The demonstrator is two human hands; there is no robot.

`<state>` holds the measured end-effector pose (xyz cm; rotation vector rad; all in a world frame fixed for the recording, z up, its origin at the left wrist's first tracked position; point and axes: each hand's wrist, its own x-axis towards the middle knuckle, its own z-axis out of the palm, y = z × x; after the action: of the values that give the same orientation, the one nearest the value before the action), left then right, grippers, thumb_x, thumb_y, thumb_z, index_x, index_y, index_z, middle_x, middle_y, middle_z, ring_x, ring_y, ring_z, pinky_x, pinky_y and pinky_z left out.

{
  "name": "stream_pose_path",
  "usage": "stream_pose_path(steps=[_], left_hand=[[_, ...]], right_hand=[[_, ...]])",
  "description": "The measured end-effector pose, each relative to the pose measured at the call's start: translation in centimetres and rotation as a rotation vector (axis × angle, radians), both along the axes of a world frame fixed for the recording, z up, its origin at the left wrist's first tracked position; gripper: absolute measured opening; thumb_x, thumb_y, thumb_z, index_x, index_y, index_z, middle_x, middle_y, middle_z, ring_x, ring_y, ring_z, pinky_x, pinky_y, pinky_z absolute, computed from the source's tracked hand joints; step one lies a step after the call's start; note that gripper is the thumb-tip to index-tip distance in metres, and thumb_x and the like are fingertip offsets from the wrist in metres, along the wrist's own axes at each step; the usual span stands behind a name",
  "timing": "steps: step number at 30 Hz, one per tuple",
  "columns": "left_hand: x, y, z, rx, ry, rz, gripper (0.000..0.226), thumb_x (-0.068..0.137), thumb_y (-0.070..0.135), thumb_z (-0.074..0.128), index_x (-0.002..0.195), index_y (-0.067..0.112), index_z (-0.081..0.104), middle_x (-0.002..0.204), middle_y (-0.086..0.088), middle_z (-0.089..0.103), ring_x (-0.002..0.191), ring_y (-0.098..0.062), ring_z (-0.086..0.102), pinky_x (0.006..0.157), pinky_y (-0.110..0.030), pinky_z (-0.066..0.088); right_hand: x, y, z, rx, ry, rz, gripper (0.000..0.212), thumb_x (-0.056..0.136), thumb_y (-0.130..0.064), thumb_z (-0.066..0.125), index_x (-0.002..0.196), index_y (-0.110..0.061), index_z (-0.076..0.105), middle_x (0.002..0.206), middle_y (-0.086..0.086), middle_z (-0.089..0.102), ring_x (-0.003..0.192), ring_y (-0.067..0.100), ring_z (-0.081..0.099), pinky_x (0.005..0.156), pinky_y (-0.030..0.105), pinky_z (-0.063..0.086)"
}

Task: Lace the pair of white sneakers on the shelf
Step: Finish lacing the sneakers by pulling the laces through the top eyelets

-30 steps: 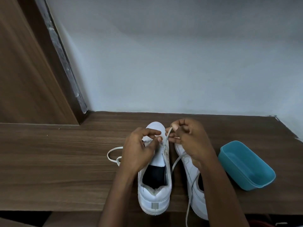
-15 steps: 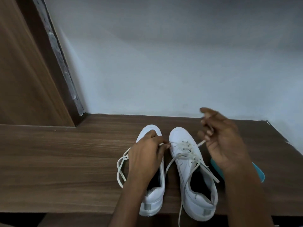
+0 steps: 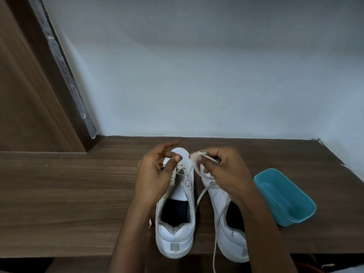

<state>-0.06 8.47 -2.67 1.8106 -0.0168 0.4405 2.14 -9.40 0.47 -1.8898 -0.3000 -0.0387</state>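
Currently the left sneaker [image 3: 174,239] and right sneaker [image 3: 220,198] stand side by side at the shelf [image 3: 69,194] front edge. The right hand [image 3: 224,172] pinches a lace [image 3: 200,154]. The left hand [image 3: 155,174] curls over the left sneaker's eyelets; its grip cannot be determined.

The sneakers [image 3: 175,239] are set side by side at the shelf's [image 3: 69,194] front edge, with a tub [image 3: 285,198] placed to their right.

White sneaker [image 3: 175,239] partly laced, second sneaker [image 3: 226,235] just beside, heels at shelf [image 3: 69,194] edge, laces [image 3: 202,194] loose
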Motion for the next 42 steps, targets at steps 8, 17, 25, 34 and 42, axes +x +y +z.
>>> stream_pose_path(steps=[8,17,25,34,42], left_hand=[[0.0,-0.5,-1.3,0.321,0.08,-0.074,0.019,0.085,0.046,0.074,0.102,0.039,0.076,0.1,0.018,0.07,0.096,0.003,0.063,0.082,-0.031,0.055],[-0.3,-3.1,-0.2,0.436,-0.078,0.093,0.006,0.086,0.036,0.072,0.088,0.036,0.077,0.084,0.015,0.074,0.068,-0.007,0.065,0.056,-0.036,0.051],[-0.7,-2.1,1.7,-0.09,0.108,-0.121,0.017,0.08,0.007,0.08,0.088,0.022,0.08,0.079,0.001,0.078,0.076,-0.018,0.075,0.073,-0.039,0.06],[-1.2,2.3,-0.3,0.267,0.615,-0.214,0.077,0.051,0.072,0.077,0.115,0.035,0.055,0.099,0.002,0.064,0.091,-0.01,0.063,0.075,-0.028,0.051],[-0.9,2.6,-1.5,0.404,0.546,-0.243,0.071,0.076,0.032,0.081,0.132,0.039,0.039,0.084,0.0,0.064,0.073,-0.008,0.06,0.067,-0.027,0.05]], right_hand=[[-0.7,-0.3,2.7,0.903,0.075,0.155,0.024,0.085,-0.019,0.058,0.088,-0.016,0.081,0.084,0.002,0.072,0.074,0.004,0.062,0.07,0.014,0.052],[0.1,-3.6,0.8,0.212,0.177,0.071,0.025,0.082,0.001,0.074,0.097,-0.018,0.079,0.096,0.004,0.076,0.084,0.012,0.066,0.069,0.02,0.054],[0.6,0.6,-1.9,-0.253,0.04,0.075,0.004,0.087,-0.022,0.077,0.086,-0.023,0.08,0.064,-0.003,0.07,0.059,0.006,0.064,0.057,0.033,0.053],[1.0,1.3,-3.1,0.077,0.11,-0.112,0.013,0.09,-0.018,0.072,0.081,-0.013,0.079,0.067,0.004,0.072,0.059,0.01,0.066,0.065,0.028,0.052],[1.0,2.4,-3.7,0.307,0.168,-0.19,0.015,0.093,-0.022,0.07,0.085,-0.013,0.078,0.071,0.01,0.075,0.077,0.023,0.074,0.078,0.038,0.054]])
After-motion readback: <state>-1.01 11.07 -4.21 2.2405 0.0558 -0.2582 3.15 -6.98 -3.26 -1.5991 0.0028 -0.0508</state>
